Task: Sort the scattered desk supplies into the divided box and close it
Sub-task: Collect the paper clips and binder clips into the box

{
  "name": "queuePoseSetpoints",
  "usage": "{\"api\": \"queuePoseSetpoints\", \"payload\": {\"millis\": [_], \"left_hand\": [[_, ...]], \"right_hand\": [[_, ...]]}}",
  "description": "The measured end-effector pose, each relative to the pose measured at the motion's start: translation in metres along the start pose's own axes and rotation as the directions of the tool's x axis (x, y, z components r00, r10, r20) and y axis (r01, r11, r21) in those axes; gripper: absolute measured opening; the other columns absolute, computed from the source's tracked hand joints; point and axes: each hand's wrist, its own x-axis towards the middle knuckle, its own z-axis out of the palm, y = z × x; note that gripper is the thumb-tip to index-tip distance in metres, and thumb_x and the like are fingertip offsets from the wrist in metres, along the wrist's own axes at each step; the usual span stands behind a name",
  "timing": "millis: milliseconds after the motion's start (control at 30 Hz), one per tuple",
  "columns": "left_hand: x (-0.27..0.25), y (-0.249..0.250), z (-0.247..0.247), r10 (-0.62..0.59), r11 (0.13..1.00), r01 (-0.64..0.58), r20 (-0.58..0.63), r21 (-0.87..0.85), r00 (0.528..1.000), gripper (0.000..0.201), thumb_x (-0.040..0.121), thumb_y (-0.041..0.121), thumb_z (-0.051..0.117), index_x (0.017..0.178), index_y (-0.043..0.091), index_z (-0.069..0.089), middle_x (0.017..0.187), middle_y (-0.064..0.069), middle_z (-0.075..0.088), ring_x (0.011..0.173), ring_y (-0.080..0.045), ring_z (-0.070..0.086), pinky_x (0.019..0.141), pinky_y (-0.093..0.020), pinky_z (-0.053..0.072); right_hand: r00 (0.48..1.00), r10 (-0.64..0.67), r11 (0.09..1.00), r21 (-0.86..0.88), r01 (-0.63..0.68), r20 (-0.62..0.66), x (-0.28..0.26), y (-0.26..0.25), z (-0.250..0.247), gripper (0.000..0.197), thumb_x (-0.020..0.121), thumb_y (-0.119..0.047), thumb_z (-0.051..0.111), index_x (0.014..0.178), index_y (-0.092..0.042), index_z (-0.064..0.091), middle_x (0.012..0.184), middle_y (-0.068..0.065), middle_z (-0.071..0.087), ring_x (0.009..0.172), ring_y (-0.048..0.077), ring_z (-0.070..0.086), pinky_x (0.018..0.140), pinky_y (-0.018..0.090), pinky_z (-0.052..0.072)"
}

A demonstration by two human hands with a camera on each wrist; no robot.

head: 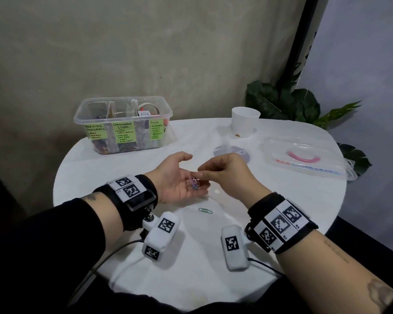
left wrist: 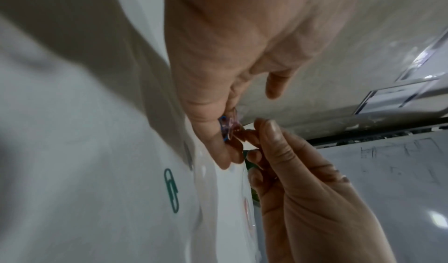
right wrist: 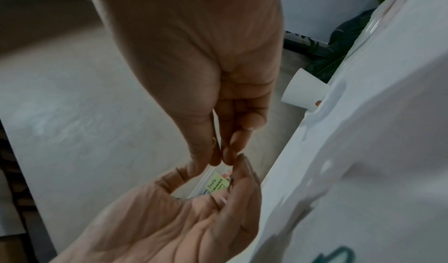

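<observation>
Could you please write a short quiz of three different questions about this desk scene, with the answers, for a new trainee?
1. True or false: the divided box already has its lid on.
2. Multiple choice: the green paper clip lies (A) on the table, (B) in the white cup, (C) inside the box.
3. Fill in: the left hand lies palm up with small ____ on it, where the right hand brings its fingertips.

Key: 1 false, the lid lies apart; 2 A; 3 paper clips.
</observation>
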Motion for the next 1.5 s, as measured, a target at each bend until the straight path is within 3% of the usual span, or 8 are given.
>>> {"api": "queuePoseSetpoints", "payload": {"millis": [300, 600, 833, 1033, 1100, 1267, 1367, 1500], "left_hand": [[0.011, -0.009, 0.0, 0.103, 0.937, 0.002, -0.28, 0.35, 0.954, 0.038, 0.103, 0.036, 0.042, 0.07, 0.02, 0.047, 0.057, 0.004, 0.045, 0.043, -0.007, 0.039, 0.039, -0.016, 0.029], [0.001, -0.013, 0.001, 0.251, 0.239, -0.065, 0.003, 0.969, 0.968, 0.023, 0.074, 0.034, 0.083, 0.079, 0.013, 0.073, 0.052, 0.003, 0.041, 0.044, -0.015, 0.032, 0.046, -0.021, 0.025], [0.003, -0.018, 0.012, 0.313, -0.011, -0.112, 0.11, 0.994, 0.943, 0.026, 0.068, 0.036, 0.087, 0.081, 0.016, 0.077, 0.038, 0.014, 0.044, 0.036, -0.006, 0.037, 0.045, -0.017, 0.032], [0.002, -0.022, 0.012, 0.185, -0.192, -0.083, 0.119, 0.978, 0.976, 0.026, 0.088, 0.039, 0.066, 0.081, 0.014, 0.069, 0.062, 0.006, 0.059, 0.05, -0.009, 0.049, 0.055, -0.022, 0.042], [0.004, -0.021, 0.012, 0.21, -0.094, -0.028, 0.047, 0.995, 0.977, 0.031, 0.094, 0.036, 0.054, 0.081, 0.01, 0.064, 0.069, -0.001, 0.058, 0.055, -0.015, 0.048, 0.052, -0.023, 0.039], [-0.001, -0.007, 0.016, 0.003, 0.886, 0.045, -0.103, 0.462, 0.995, 0.02, 0.09, 0.018, 0.036, 0.071, 0.017, 0.041, 0.058, 0.001, 0.039, 0.043, -0.01, 0.033, 0.036, -0.016, 0.025], [-0.005, 0.005, 0.005, -0.001, 0.996, 0.008, -0.071, 0.088, 0.997, 0.018, 0.082, 0.018, 0.035, 0.067, 0.012, 0.043, 0.06, -0.002, 0.042, 0.044, -0.011, 0.041, 0.035, -0.014, 0.038], [-0.003, 0.01, -0.011, 0.001, 0.993, -0.012, -0.091, -0.118, 0.996, 0.028, 0.092, 0.028, 0.043, 0.082, 0.004, 0.052, 0.063, -0.008, 0.049, 0.046, -0.017, 0.052, 0.042, -0.023, 0.053]], "right_hand": [[0.966, 0.255, 0.959, -0.118, -0.258, -0.044, 0.001, 0.019, -0.003, 0.014, 0.078, -0.012, 0.081, 0.072, -0.007, 0.069, 0.056, 0.001, 0.059, 0.045, 0.009, 0.047, 0.043, 0.019, 0.037], [0.932, 0.353, 0.873, -0.386, -0.298, 0.077, 0.001, 0.023, 0.002, 0.014, 0.069, -0.01, 0.082, 0.08, -0.007, 0.072, 0.053, -0.004, 0.059, 0.044, 0.007, 0.051, 0.049, 0.017, 0.043], [0.926, 0.364, 0.819, -0.508, -0.265, 0.104, 0.002, 0.024, 0.004, 0.014, 0.079, -0.009, 0.07, 0.068, -0.016, 0.064, 0.062, -0.002, 0.062, 0.058, 0.013, 0.053, 0.063, 0.025, 0.046], [0.94, 0.341, 0.884, -0.338, -0.323, -0.006, -0.002, 0.022, -0.007, 0.017, 0.08, -0.017, 0.079, 0.07, -0.012, 0.066, 0.064, 0.01, 0.067, 0.051, 0.014, 0.052, 0.056, 0.024, 0.044], [0.955, 0.292, 0.935, -0.197, -0.296, -0.051, -0.003, 0.017, -0.009, 0.018, 0.078, -0.016, 0.083, 0.072, -0.01, 0.067, 0.059, 0.0, 0.059, 0.047, 0.005, 0.047, 0.048, 0.017, 0.038], [0.975, 0.207, 0.975, 0.103, -0.198, -0.083, -0.002, 0.004, -0.009, 0.018, 0.076, -0.019, 0.084, 0.079, -0.006, 0.071, 0.054, -0.012, 0.058, 0.045, -0.003, 0.047, 0.05, 0.012, 0.036], [0.994, 0.108, 0.977, 0.188, -0.105, -0.006, 0.001, -0.009, -0.001, 0.021, 0.075, -0.011, 0.083, 0.085, 0.006, 0.075, 0.064, 0.0, 0.07, 0.054, -0.002, 0.057, 0.058, 0.01, 0.043], [0.997, -0.017, 0.991, 0.135, 0.007, 0.072, 0.015, -0.019, 0.018, 0.012, 0.076, -0.01, 0.083, 0.083, -0.001, 0.079, 0.082, 0.021, 0.076, 0.076, 0.023, 0.068, 0.086, 0.039, 0.055]]}}
